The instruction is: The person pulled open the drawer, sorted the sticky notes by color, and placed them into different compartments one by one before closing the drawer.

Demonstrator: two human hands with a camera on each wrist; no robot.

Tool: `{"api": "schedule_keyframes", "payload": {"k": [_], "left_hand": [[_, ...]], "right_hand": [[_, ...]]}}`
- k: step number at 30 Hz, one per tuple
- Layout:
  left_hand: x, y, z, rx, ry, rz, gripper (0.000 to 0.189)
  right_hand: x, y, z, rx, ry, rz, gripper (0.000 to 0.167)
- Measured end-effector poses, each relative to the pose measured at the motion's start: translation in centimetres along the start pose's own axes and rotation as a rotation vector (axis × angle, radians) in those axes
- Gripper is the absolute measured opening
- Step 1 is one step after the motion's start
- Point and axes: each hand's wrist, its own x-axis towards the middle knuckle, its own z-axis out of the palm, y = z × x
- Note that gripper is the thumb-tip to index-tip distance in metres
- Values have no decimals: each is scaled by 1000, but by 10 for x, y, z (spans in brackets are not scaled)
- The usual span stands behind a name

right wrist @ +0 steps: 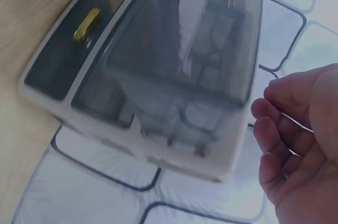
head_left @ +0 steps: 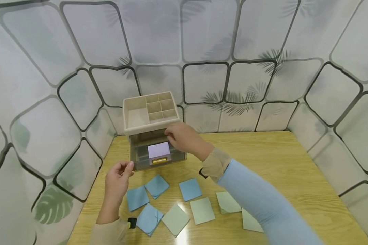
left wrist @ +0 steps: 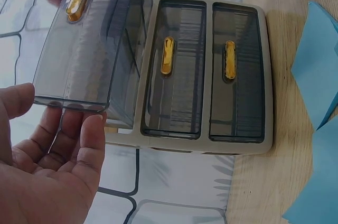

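A beige desktop organizer point(head_left: 152, 128) with smoky clear drawers stands at the back left of the table. Its top drawer point(head_left: 142, 165) is pulled out, and a lilac paper point(head_left: 158, 150) lies inside. At the drawer's left front corner my left hand point(head_left: 115, 185) pinches the edge between thumb and fingers; the left wrist view shows those fingers point(left wrist: 68, 134) beneath the clear edge. My right hand point(head_left: 185, 139) hovers by the drawer's right side with loosely bent fingers. In the right wrist view nothing shows between them, and a small gap separates the fingertips from the drawer wall.
Several blue papers point(head_left: 190, 189) and several pale green papers point(head_left: 202, 211) are spread on the wooden table point(head_left: 263, 153) in front of the organizer. Two lower drawers with gold handles point(left wrist: 230, 60) are closed. A patterned curtain point(head_left: 159, 30) surrounds the table's back and sides.
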Motion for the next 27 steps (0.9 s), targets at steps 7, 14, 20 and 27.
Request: {"api": "schedule_keyframes", "payload": {"k": [7,14,20,27], "left_hand": [[0,-1,0,10,6,6,26],[0,-1,0,1,4,15,26],[-1,-2,1,6,4,12,26],[-2,-3,-1,15,5,34,26]], "right_hand": [[-29,22,-20,-16,115,-8,15],[-61,57,-38,33,147,71,15],[-93,95,-41,56,90,136,16],[-141,138,-30,81,-26,233,25]]}}
